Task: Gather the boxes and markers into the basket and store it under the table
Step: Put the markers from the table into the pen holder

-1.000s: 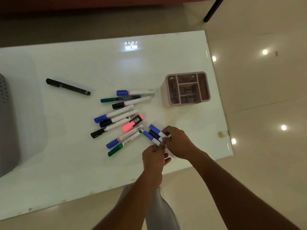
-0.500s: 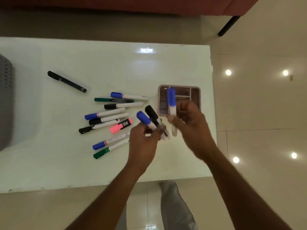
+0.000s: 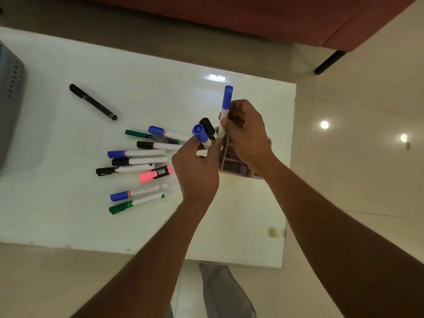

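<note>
Sitting on the white table well apart from the grey basket, the pink box lies under both hands: the right hand pinches a blue marker upright, likely for slotting in, while the left hand clamps two spare markers.

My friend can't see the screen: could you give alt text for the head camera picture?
A person's right hand holds a blue marker upright over a pink divided box, while the left hand grips a second blue marker and a black marker. Ten more loose markers lie on the white table, with a grey basket at its left edge.
</note>
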Available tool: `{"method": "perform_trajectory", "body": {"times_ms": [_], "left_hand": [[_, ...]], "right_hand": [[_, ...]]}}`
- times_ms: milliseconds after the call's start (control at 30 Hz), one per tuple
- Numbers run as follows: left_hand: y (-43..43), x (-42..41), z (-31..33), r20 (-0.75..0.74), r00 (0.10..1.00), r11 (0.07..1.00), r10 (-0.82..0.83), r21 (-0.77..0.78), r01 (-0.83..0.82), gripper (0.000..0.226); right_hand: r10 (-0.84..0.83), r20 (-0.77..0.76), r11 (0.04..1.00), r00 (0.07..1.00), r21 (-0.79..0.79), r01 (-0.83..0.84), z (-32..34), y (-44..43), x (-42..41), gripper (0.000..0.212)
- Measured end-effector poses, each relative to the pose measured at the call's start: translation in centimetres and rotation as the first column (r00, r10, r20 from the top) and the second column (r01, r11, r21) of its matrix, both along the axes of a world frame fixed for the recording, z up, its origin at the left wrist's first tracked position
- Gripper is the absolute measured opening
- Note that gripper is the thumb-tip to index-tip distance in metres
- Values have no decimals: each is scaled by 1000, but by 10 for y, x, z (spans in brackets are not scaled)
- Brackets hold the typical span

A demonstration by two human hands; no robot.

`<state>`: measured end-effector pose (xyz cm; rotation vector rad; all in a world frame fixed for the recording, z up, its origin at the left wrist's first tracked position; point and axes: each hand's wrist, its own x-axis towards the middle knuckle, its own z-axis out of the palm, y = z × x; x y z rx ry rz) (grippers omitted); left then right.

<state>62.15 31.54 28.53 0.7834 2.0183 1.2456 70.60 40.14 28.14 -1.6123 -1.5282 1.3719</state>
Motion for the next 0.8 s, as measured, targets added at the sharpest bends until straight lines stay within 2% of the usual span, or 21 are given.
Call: {"method": "perform_trajectory", "body": {"times_ms": [167, 300, 500, 667, 800], "left_hand": [[9, 5, -1, -81, 996, 998, -47, 29, 49, 18], [16, 5, -10, -92, 993, 998, -69, -17, 68, 25], [19, 4, -24, -142, 977, 986, -160, -76, 151, 23], [20, 4, -26, -167, 971, 984, -173, -73, 163, 23], [15, 5, -25, -163, 973, 986, -165, -49, 159, 17]], "right_hand": [[76, 116, 996, 990, 43, -81, -5, -1, 8, 26], [92, 119, 992, 989, 77, -102, -6, -6, 16, 29], [148, 103, 983, 984, 94, -157, -9, -17, 30, 39], [165, 103, 982, 981, 72, -173, -6, -24, 30, 47], [156, 130, 979, 979, 114, -171, -4, -21, 31, 52]]}}
